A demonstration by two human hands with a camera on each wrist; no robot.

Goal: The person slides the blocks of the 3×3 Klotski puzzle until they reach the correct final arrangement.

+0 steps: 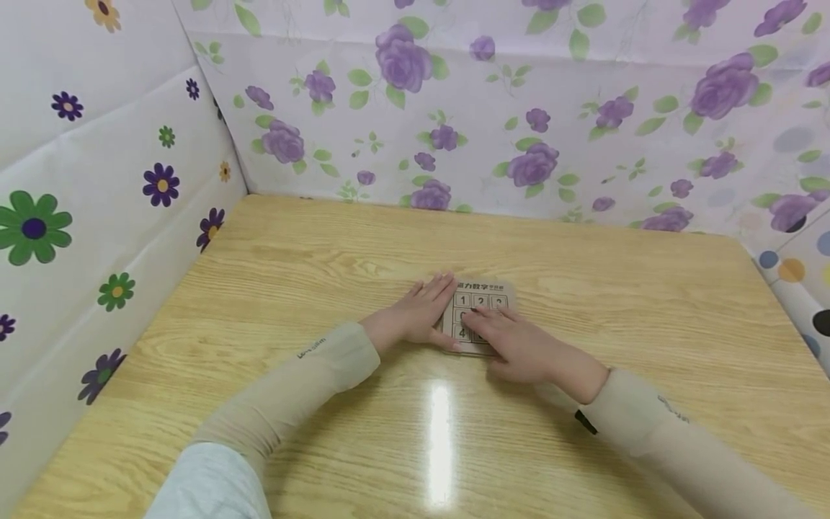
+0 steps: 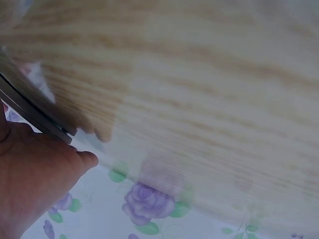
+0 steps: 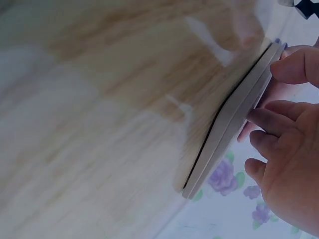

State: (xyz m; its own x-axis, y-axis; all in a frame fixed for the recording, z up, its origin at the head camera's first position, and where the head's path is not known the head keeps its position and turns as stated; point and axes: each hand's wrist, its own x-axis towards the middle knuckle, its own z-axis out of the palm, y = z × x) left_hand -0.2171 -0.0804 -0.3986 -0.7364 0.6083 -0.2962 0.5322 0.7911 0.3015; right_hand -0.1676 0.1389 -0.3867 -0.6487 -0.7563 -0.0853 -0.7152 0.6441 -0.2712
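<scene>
A square number sliding puzzle (image 1: 483, 287) lies flat on the wooden table, its digit tiles framed by a brownish-grey border. Along its left side rests my left hand (image 1: 418, 317), fingers stretched toward the top corner and thumb at the lower edge. My right hand (image 1: 521, 349) lies over the lower right part, fingertips touching the tiles and hiding several of them. Seen edge-on in the left wrist view, the puzzle (image 2: 35, 112) sits beside the left hand (image 2: 40, 172). In the right wrist view, extended fingers of the right hand (image 3: 289, 149) meet the puzzle's face.
The wood-grain table (image 1: 324, 245) is glossy, with a bright light reflection (image 1: 439, 440) near the front. A purple-flowered cloth (image 1: 467, 108) hangs behind it, and a daisy-patterned cloth (image 1: 97, 216) stands along the left. Dotted cloth (image 1: 794, 270) borders the right side.
</scene>
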